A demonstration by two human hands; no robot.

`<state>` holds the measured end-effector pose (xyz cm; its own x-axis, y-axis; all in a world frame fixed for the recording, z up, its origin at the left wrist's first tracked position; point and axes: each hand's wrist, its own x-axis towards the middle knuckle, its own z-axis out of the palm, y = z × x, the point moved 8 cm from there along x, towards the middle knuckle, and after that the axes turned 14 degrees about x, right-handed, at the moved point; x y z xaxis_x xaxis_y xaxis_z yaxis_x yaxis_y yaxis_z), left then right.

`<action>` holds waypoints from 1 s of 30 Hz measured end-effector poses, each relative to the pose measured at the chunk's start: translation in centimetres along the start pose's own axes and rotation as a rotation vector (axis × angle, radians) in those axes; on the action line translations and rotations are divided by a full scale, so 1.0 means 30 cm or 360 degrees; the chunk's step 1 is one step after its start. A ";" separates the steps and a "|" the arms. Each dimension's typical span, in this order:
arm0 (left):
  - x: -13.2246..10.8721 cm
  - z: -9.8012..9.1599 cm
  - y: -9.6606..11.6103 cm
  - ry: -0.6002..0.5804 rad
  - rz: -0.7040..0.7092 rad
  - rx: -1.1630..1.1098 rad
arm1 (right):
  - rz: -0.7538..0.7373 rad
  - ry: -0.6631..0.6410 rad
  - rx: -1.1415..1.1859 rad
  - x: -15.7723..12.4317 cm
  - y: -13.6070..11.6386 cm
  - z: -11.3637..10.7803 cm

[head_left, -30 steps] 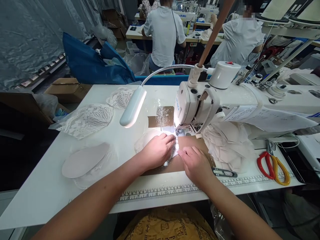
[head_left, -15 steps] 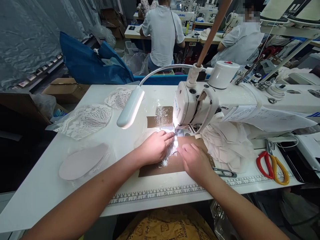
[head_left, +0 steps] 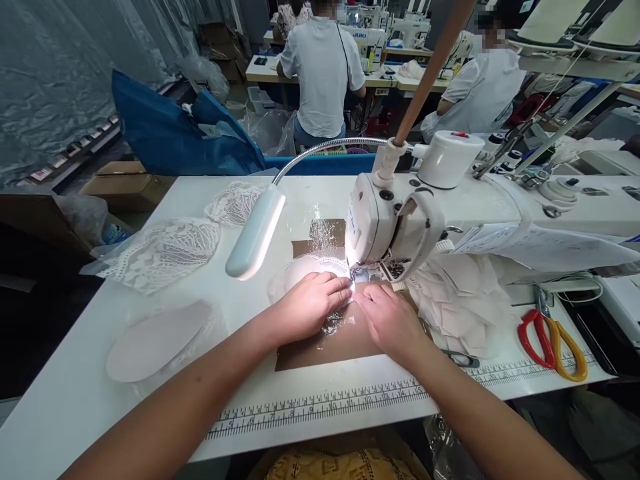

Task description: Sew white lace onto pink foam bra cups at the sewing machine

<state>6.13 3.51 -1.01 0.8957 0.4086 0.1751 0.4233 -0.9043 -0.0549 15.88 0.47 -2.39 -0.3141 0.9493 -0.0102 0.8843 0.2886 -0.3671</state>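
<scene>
"Where is the white lace piece (head_left: pixel 311 267)?"

"Around the middle of the counter (head_left: pixel 65 380), partly over a brown sheet (head_left: pixel 310 352), reaching the needle of the sewing machine (head_left: pixel 373 223). Both hands are on it."

"How does the left hand (head_left: pixel 316 301) sit?"

"Palm down, fingers together and slightly bent, tips pressing beside the needle. Whether it grips any lace, I can't tell."

"And the right hand (head_left: pixel 393 317)?"

"Nearly closed, thumb and forefinger pinching the lace's edge, other fingers curled."

"What else is there?"

"Two lace cut-outs (head_left: pixel 167 252) toward the far left corner, an oval pad (head_left: pixel 155 343) nearer the left edge, pale pieces (head_left: pixel 463 293) heaped beyond the right hand, scissors (head_left: pixel 546 341) by the front right corner, and a printed ruler (head_left: pixel 320 408) along the front edge."
</scene>
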 end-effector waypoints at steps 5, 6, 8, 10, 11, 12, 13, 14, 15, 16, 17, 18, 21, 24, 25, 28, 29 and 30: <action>0.000 0.018 -0.016 0.0019 -0.0005 -0.0014 | 0.0019 -0.0033 -0.0050 0.018 0.006 -0.001; 0.002 0.021 -0.025 0.0025 -0.0005 -0.0018 | 0.0029 -0.0021 -0.0062 0.023 0.010 -0.001; 0.009 0.025 -0.043 0.0037 -0.0008 -0.0028 | 0.0055 0.0019 -0.0073 0.030 0.018 -0.002; 0.018 0.027 -0.058 0.0035 -0.0016 -0.0031 | 0.0065 0.0065 -0.0073 0.033 0.026 -0.001; 0.022 0.028 -0.065 0.0024 -0.0023 -0.0030 | 0.0065 0.0087 -0.0065 0.033 0.029 0.000; 0.026 0.029 -0.071 0.0011 -0.0032 -0.0026 | 0.0060 0.0105 -0.0048 0.032 0.032 0.001; 0.030 0.029 -0.077 -0.0002 -0.0046 -0.0021 | 0.0056 0.0115 -0.0019 0.031 0.036 0.002; 0.034 0.029 -0.082 -0.0014 -0.0060 -0.0016 | 0.0055 0.0120 0.0020 0.028 0.039 0.003; 0.037 0.029 -0.087 -0.0022 -0.0074 -0.0014 | 0.0059 0.0124 0.0067 0.026 0.044 0.005; 0.039 0.029 -0.091 -0.0025 -0.0087 -0.0014 | 0.0066 0.0129 0.0113 0.024 0.048 0.005; 0.041 0.028 -0.095 -0.0024 -0.0098 -0.0015 | 0.0071 0.0131 0.0155 0.022 0.052 0.006; 0.042 0.027 -0.097 -0.0023 -0.0106 -0.0016 | 0.0075 0.0135 0.0188 0.020 0.055 0.006; 0.042 0.027 -0.099 -0.0013 -0.0121 -0.0008 | 0.0081 0.0154 0.0242 0.018 0.060 0.005; 0.040 0.032 -0.098 -0.0022 -0.0129 0.0030 | 0.0092 0.0161 0.0264 0.018 0.062 0.005; 0.039 0.035 -0.098 -0.0029 -0.0131 0.0045 | 0.0095 0.0161 0.0271 0.018 0.062 0.004; 0.035 0.034 -0.099 -0.0029 -0.0127 0.0085 | 0.0092 0.0172 0.0291 0.019 0.064 0.001; 0.033 0.030 -0.099 -0.0024 -0.0130 0.0099 | 0.0083 0.0185 0.0297 0.018 0.064 -0.001; 0.029 0.024 -0.101 -0.0023 -0.0143 0.0118 | 0.0067 0.0206 0.0302 0.018 0.065 -0.004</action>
<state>5.72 6.68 -1.41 0.8553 0.4900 0.1685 0.5105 -0.8526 -0.1120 17.48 1.55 -2.98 -0.2205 0.9716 0.0853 0.8112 0.2313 -0.5371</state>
